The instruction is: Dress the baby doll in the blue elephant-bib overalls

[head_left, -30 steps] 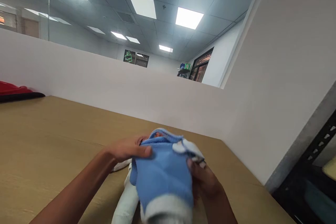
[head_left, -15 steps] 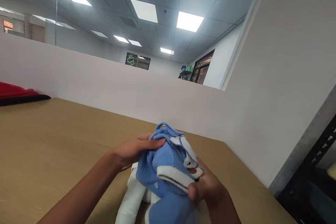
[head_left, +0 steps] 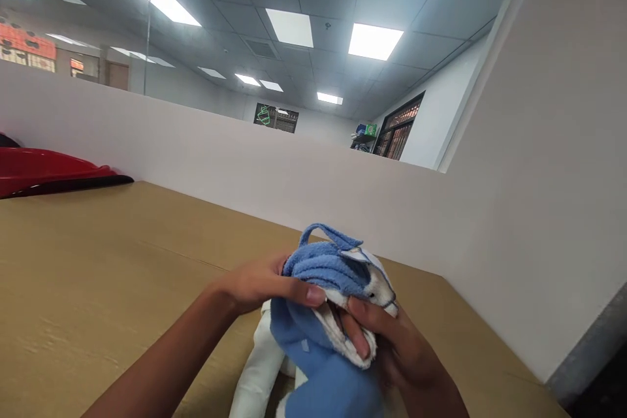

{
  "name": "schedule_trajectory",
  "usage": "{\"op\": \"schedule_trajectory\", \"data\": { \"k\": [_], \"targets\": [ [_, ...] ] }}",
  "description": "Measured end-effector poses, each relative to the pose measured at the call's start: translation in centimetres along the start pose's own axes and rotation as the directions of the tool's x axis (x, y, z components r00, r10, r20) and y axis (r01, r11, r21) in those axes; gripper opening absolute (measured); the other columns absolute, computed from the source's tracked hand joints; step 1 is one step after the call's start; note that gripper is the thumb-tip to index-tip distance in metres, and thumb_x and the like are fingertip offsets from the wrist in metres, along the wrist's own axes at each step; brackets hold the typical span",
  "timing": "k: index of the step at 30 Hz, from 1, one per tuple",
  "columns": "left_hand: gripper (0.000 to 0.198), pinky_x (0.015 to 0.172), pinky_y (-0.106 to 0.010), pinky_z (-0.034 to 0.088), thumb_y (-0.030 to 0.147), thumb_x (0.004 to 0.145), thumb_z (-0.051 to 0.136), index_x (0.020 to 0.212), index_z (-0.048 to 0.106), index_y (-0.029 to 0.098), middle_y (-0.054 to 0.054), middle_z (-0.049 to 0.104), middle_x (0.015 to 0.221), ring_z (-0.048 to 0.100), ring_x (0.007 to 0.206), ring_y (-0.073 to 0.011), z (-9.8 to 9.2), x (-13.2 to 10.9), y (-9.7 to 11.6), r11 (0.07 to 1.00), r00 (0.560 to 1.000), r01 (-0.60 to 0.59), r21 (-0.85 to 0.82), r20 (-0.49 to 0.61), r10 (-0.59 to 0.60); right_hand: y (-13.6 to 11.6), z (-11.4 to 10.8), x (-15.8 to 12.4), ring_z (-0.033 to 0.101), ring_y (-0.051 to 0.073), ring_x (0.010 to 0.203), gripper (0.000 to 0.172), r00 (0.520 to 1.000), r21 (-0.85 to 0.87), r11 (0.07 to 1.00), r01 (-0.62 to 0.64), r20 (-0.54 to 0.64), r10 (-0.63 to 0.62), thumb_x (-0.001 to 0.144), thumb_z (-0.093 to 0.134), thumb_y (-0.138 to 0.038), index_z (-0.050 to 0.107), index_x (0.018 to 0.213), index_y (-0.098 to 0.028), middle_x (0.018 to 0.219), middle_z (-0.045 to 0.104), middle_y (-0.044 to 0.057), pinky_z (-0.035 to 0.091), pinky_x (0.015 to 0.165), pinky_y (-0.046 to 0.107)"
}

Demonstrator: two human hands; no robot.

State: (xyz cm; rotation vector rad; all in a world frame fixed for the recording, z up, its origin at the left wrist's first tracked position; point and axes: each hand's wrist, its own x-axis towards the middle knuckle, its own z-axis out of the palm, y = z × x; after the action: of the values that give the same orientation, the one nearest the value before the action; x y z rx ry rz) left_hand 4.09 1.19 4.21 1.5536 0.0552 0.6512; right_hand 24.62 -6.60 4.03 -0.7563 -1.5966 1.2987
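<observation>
A blue and white fleece garment [head_left: 323, 274] is bunched up above the brown table [head_left: 98, 274], held between both my hands. My left hand [head_left: 259, 284] grips its left side, thumb pressed on the blue folds. My right hand [head_left: 392, 346] holds it from below and the right, fingers curled into the white trim. A blue loop sticks up at the top of the bundle. The lower part of the garment hangs down to the table beside a white cloth [head_left: 257, 372].
A white partition wall [head_left: 220, 163] runs along the far edge of the table and joins a white wall on the right. A red and black object [head_left: 44, 170] lies at the far left of the table.
The garment has been gathered tighter and lifted a little. My right hand came up under it with fingers curled into the trim. The view shifted right and the dark shelf left the frame.
</observation>
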Motion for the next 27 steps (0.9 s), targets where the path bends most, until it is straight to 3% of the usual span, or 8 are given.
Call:
{"op": "schedule_trajectory", "data": {
  "k": [5,11,15,18,20,22,25,27],
  "targets": [
    [0.036,0.096,-0.035,0.055,0.044,0.086,0.081,0.103,0.078,0.012,-0.010,0.079,0.097,0.072,0.103,-0.0283,0.0,0.3,-0.4,0.999,0.999,0.008,-0.034,0.042,-0.006,-0.6,-0.6,-0.1,0.052,0.015,0.063,0.052,1.000,-0.061,0.998,-0.012,-0.014,0.011,0.088,0.074,-0.058,0.063,0.054,-0.020,0.052,0.046,-0.001,0.044,0.069,0.027],
    [0.037,0.083,-0.027,0.055,0.043,0.080,0.088,0.102,0.078,0.014,-0.006,0.078,0.096,0.069,0.088,-0.0205,-0.3,0.2,-0.3,0.999,0.998,0.013,-0.032,-0.060,-0.015,-0.9,-0.4,-0.1,0.058,0.016,0.068,0.051,0.999,-0.071,0.997,-0.007,0.031,0.010,0.088,0.075,-0.061,0.067,0.060,-0.019,0.060,0.058,0.002,0.047,0.074,0.028],
    [0.038,0.078,-0.027,0.051,0.051,0.087,0.080,0.076,0.075,0.015,-0.005,0.071,0.073,0.063,0.072,-0.0183,-0.3,-0.1,-0.1,0.999,0.997,0.019,0.025,0.071,-0.021,-0.3,0.0,-0.2,0.064,0.019,0.078,0.045,0.999,0.029,0.999,-0.028,-0.039,0.029,0.084,0.080,-0.059,0.073,0.068,-0.018,0.073,0.070,0.005,0.051,0.083,0.031],
    [0.038,0.059,-0.023,0.040,0.050,0.090,0.076,0.076,0.074,0.015,0.003,0.053,0.049,0.045,0.049,-0.0114,0.1,0.0,0.1,0.999,0.996,-0.004,0.034,0.093,0.001,0.5,0.1,0.1,0.068,0.024,0.090,0.039,0.990,0.198,0.980,0.030,-0.142,-0.001,0.084,0.081,-0.055,0.075,0.071,-0.019,0.086,0.075,0.008,0.053,0.094,0.036],
    [0.033,0.046,-0.022,0.025,0.047,0.088,0.078,0.085,0.076,0.014,0.008,0.041,0.043,0.030,0.041,-0.0084,0.6,0.2,0.2,1.000,0.999,-0.021,-0.010,0.025,0.021,0.9,0.4,0.4,0.070,0.025,0.095,0.033,0.985,0.289,0.956,0.050,-0.170,0.000,0.085,0.081,-0.051,0.076,0.076,-0.020,0.092,0.077,0.008,0.054,0.099,0.040],
    [0.034,0.042,-0.023,0.017,0.047,0.086,0.079,0.090,0.077,0.014,0.009,0.038,0.043,0.024,0.039,-0.0076,1.2,0.1,0.3,0.999,0.999,-0.025,-0.037,-0.026,0.024,1.3,1.1,0.6,0.070,0.026,0.099,0.030,0.983,0.357,0.933,0.044,-0.181,0.023,0.087,0.080,-0.049,0.075,0.079,-0.021,0.094,0.078,0.008,0.054,0.101,0.040],
    [0.041,0.047,-0.020,0.029,0.054,0.086,0.078,0.083,0.079,0.013,0.006,0.039,0.041,0.035,0.043,-0.0093,2.5,-1.2,-0.1,0.999,0.993,-0.002,-0.041,-0.121,-0.003,2.4,2.4,-0.2,0.072,0.028,0.103,0.039,0.980,0.401,0.916,0.007,-0.186,0.073,0.087,0.078,-0.056,0.072,0.073,-0.020,0.093,0.078,0.009,0.055,0.102,0.042],
    [0.048,0.055,-0.021,0.042,0.059,0.088,0.075,0.076,0.079,0.013,0.003,0.042,0.040,0.043,0.045,-0.0111,4.0,-3.4,-0.7,0.998,0.980,0.031,-0.056,-0.192,-0.042,3.6,3.3,-1.4,0.073,0.029,0.100,0.045,0.977,0.363,0.929,-0.076,-0.159,0.142,0.085,0.078,-0.063,0.071,0.073,-0.020,0.091,0.078,0.011,0.058,0.097,0.044]
  ]
}}
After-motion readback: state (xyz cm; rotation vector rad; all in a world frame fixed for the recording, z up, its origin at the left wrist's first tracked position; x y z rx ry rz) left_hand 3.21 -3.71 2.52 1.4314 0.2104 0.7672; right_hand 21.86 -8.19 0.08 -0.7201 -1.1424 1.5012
